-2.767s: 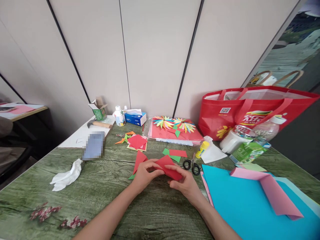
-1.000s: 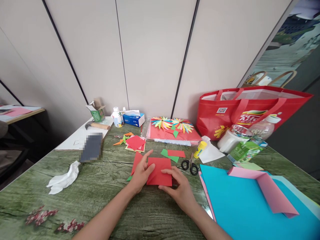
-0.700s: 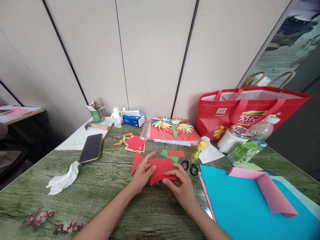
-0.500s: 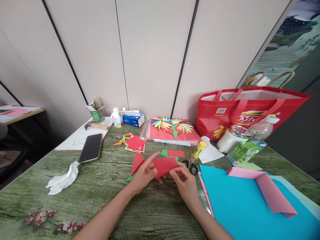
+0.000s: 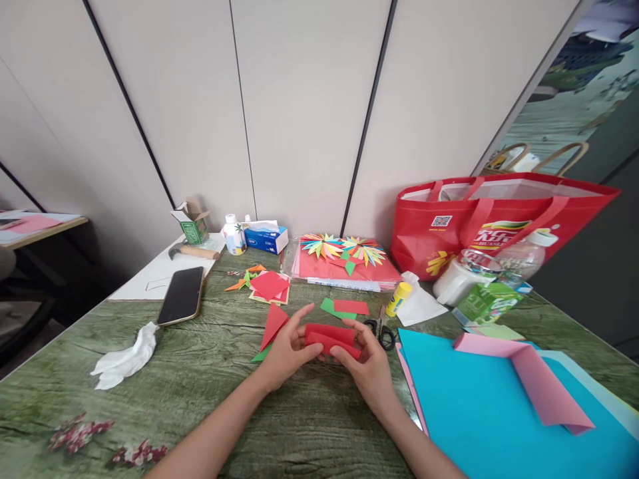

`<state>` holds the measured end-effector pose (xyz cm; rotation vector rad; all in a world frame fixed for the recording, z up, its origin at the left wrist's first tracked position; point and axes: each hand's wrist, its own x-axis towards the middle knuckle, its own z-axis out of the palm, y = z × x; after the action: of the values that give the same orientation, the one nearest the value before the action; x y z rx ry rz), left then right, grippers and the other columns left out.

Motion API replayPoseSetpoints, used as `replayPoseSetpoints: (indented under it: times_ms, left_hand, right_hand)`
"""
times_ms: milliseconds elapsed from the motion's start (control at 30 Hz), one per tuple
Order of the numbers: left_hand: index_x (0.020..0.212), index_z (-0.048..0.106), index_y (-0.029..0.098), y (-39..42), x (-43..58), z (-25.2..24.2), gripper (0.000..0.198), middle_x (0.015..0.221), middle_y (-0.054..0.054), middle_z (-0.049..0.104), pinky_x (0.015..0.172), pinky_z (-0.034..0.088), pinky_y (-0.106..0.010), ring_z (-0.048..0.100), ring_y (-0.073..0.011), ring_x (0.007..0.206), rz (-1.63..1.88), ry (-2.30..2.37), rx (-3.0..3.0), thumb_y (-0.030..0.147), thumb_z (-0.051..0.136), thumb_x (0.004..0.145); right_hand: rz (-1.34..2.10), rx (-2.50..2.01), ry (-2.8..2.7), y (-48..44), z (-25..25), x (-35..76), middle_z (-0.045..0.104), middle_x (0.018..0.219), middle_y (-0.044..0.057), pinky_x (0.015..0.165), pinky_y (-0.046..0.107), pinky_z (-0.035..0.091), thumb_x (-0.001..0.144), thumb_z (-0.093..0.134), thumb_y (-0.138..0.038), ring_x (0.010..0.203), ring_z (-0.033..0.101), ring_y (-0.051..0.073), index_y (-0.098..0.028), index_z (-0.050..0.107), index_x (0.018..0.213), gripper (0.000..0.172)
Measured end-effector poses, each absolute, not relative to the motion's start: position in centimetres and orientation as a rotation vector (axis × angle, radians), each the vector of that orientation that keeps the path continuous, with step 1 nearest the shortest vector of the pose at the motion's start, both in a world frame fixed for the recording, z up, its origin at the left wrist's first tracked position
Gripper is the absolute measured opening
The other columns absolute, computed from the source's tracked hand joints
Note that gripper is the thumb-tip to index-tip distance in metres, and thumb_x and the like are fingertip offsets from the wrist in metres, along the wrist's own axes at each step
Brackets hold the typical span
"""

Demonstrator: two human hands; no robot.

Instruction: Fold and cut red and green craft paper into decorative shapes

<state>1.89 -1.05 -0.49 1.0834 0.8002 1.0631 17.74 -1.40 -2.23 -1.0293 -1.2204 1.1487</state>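
Observation:
A folded piece of red paper is held between both hands above the green wood-patterned table. My left hand grips its left end, thumb on the near layer and forefinger stretched out. At the right end, my right hand pinches it between thumb and fingers. The paper's two layers stand slightly apart. Just left of my left hand lie a red folded triangle and a green piece. Beyond the hands are a red strip and green paper. Black-handled scissors lie by my right hand.
A yellow glue stick stands beyond the scissors. Blue sheets with a folded pink strip cover the right side. A red bag stands behind. On the left are a phone, a hammer and a crumpled tissue.
The red paper has tilted and its layers have opened apart, showing a fold. Both thumbs have moved onto its near layer. The other things have stayed in place.

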Motion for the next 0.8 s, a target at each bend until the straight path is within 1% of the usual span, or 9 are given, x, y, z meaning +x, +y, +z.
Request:
replayPoseSetpoints:
  times_ms: [100, 167, 200, 300, 400, 467, 533, 700, 800]
  left_hand:
    - [0.130, 0.032, 0.021, -1.00, 1.87, -0.61, 0.072, 0.095, -0.006, 0.064, 0.075, 0.046, -0.029, 0.061, -0.0166, 0.081, 1.057, 0.813, 1.103, 0.025, 0.068, 0.068]
    - [0.125, 0.039, 0.019, -1.00, 1.91, -0.65, 0.063, 0.095, -0.005, 0.065, 0.079, 0.045, -0.029, 0.060, -0.0168, 0.085, 1.050, 0.843, 1.116, 0.024, 0.068, 0.069]
    - [0.121, 0.043, 0.018, -1.00, 1.94, -0.66, 0.058, 0.094, -0.005, 0.066, 0.079, 0.045, -0.028, 0.060, -0.0164, 0.085, 1.048, 0.866, 1.115, 0.024, 0.068, 0.068]
    - [0.107, 0.055, 0.015, -1.02, 2.13, -0.69, 0.044, 0.088, -0.006, 0.068, 0.075, 0.047, -0.029, 0.062, -0.0166, 0.079, 1.028, 0.927, 1.077, 0.025, 0.070, 0.066]
    - [0.093, 0.061, 0.012, -1.06, 2.37, -0.69, 0.036, 0.083, -0.008, 0.069, 0.070, 0.051, -0.034, 0.064, -0.0193, 0.073, 1.013, 0.917, 1.005, 0.028, 0.072, 0.063]
    - [0.088, 0.062, 0.011, -1.10, 2.51, -0.67, 0.033, 0.081, -0.008, 0.070, 0.069, 0.053, -0.037, 0.064, -0.0207, 0.072, 1.019, 0.914, 0.966, 0.029, 0.072, 0.063]
    - [0.086, 0.064, 0.011, -1.13, 2.60, -0.68, 0.030, 0.079, -0.007, 0.070, 0.069, 0.053, -0.037, 0.065, -0.0208, 0.072, 1.021, 0.931, 0.949, 0.029, 0.072, 0.063]
    - [0.085, 0.067, 0.012, -1.05, 2.63, -1.07, 0.027, 0.075, -0.006, 0.071, 0.071, 0.052, -0.033, 0.065, -0.0182, 0.068, 1.014, 0.946, 0.939, 0.029, 0.071, 0.064]
    - [0.083, 0.067, 0.012, -0.96, 2.65, -1.25, 0.027, 0.075, -0.006, 0.071, 0.071, 0.053, -0.036, 0.066, -0.0202, 0.069, 1.006, 0.951, 0.928, 0.032, 0.071, 0.064]
  right_hand:
    - [1.113, -1.109, -1.282, -1.38, -2.59, 17.84, 0.063, 0.072, 0.003, 0.055, 0.030, 0.052, 0.063, 0.070, -0.039, 0.061, 0.060, 0.020, -0.018, 0.055, 0.080, 0.031]
    - [1.102, -1.160, -1.305, -1.38, -2.78, 17.88, 0.059, 0.064, 0.001, 0.048, 0.027, 0.049, 0.064, 0.069, -0.041, 0.052, 0.056, 0.016, -0.018, 0.054, 0.072, 0.029]
    - [1.100, -1.176, -1.311, -1.38, -2.82, 17.90, 0.058, 0.063, 0.000, 0.046, 0.027, 0.047, 0.064, 0.069, -0.042, 0.050, 0.054, 0.015, -0.018, 0.054, 0.072, 0.029]
    - [1.044, -1.207, -1.344, -1.34, -2.73, 17.95, 0.060, 0.068, 0.001, 0.048, 0.026, 0.047, 0.065, 0.067, -0.041, 0.054, 0.055, 0.016, -0.018, 0.055, 0.076, 0.029]
    - [0.945, -1.219, -1.406, -1.25, -2.58, 18.04, 0.064, 0.076, 0.004, 0.060, 0.029, 0.048, 0.068, 0.066, -0.039, 0.067, 0.059, 0.020, -0.017, 0.059, 0.080, 0.027]
    - [0.923, -1.225, -1.453, -1.18, -2.58, 18.11, 0.065, 0.079, 0.005, 0.064, 0.029, 0.048, 0.070, 0.064, -0.038, 0.072, 0.059, 0.021, -0.017, 0.061, 0.081, 0.024]
    - [0.917, -1.226, -1.482, -1.11, -2.66, 18.17, 0.066, 0.078, 0.005, 0.063, 0.029, 0.047, 0.071, 0.063, -0.037, 0.071, 0.059, 0.021, -0.016, 0.062, 0.080, 0.022]
    - [0.897, -1.255, -1.501, -0.95, -2.88, 18.29, 0.066, 0.072, 0.004, 0.058, 0.027, 0.045, 0.071, 0.063, -0.035, 0.066, 0.058, 0.019, -0.017, 0.064, 0.075, 0.019]
    - [0.911, -1.260, -1.497, -0.89, -2.87, 18.35, 0.066, 0.071, 0.003, 0.057, 0.026, 0.044, 0.071, 0.062, -0.036, 0.064, 0.058, 0.019, -0.017, 0.065, 0.074, 0.019]
